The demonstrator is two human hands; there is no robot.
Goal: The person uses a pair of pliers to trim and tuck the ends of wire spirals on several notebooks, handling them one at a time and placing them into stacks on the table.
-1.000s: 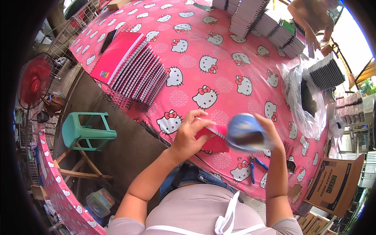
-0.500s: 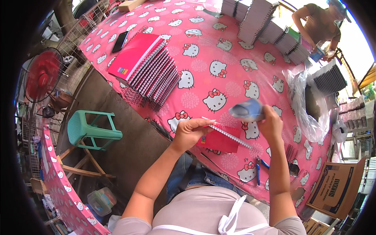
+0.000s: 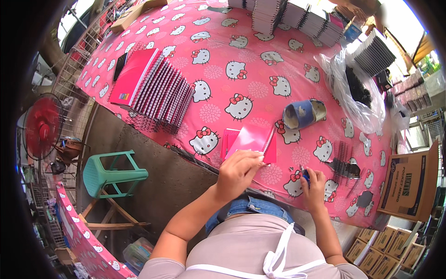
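A small pink notebook [image 3: 247, 139] lies on the table in front of me, its cover raised at a slant. My left hand [image 3: 239, 173] pinches the near end of its spiral-bound edge between thumb and fingers. To the right, my right hand [image 3: 314, 186] is closed round blue-handled pliers [image 3: 305, 175], mostly hidden by the fingers. Beyond the notebook, a blue slide slipper [image 3: 303, 114] rests on the tablecloth, touched by neither hand.
A pile of pink spiral notebooks [image 3: 160, 90] stands at the left beside a phone [image 3: 120, 66]. Loose dark spiral coils [image 3: 343, 156] lie on the right, near a plastic bag [image 3: 332, 69]. Notebook stacks [image 3: 267, 16] and another person's arm [image 3: 360, 7] are at the back; a carton [image 3: 409, 181] stands right.
My right hand has let go of the slipper, which now lies on the table, and has taken hold of the pliers. My left hand stays at the notebook, whose cover is now raised.
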